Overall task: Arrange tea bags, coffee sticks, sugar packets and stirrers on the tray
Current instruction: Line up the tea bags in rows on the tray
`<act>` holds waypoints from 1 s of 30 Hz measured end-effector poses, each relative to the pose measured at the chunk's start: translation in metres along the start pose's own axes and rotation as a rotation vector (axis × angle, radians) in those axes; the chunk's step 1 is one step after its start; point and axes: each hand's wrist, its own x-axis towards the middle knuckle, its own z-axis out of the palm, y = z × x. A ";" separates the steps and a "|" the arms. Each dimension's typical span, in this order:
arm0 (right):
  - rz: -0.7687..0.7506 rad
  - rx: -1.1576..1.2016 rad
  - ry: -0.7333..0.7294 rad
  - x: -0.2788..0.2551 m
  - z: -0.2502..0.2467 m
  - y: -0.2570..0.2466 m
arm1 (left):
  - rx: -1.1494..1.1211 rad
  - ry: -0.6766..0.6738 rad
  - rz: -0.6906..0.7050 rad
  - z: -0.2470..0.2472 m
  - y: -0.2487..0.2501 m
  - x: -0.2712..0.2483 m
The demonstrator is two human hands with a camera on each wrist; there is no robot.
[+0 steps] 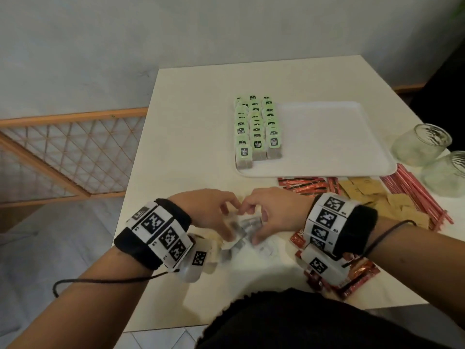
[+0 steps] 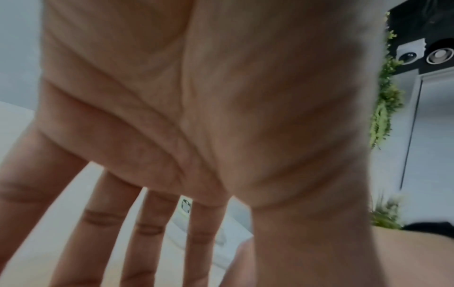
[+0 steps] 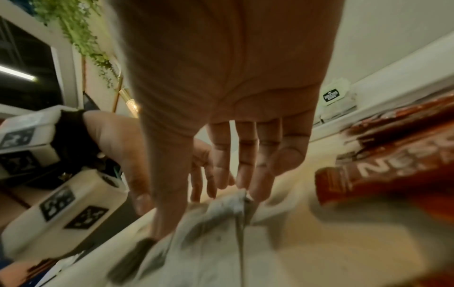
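1. Head camera is looking forward-down over my table [image 1: 196, 137], moderately far.
2. Wrist cameras are pointing along my left hand [image 2: 196, 97] and right hand [image 3: 221, 77], very close.
3. All are sharing the tea bags [image 1: 255, 127].
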 end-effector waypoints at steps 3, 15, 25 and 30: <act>0.024 -0.098 -0.033 -0.003 0.010 -0.002 | 0.024 0.000 0.060 0.015 0.006 0.000; 0.112 0.132 0.224 -0.024 0.002 0.023 | -0.078 0.266 0.086 0.019 0.018 0.029; 0.167 0.289 0.664 -0.038 -0.045 0.050 | -1.000 0.309 0.163 -0.005 0.038 0.046; 0.148 0.252 0.879 -0.028 -0.053 0.054 | -1.458 0.127 0.087 -0.004 0.067 0.060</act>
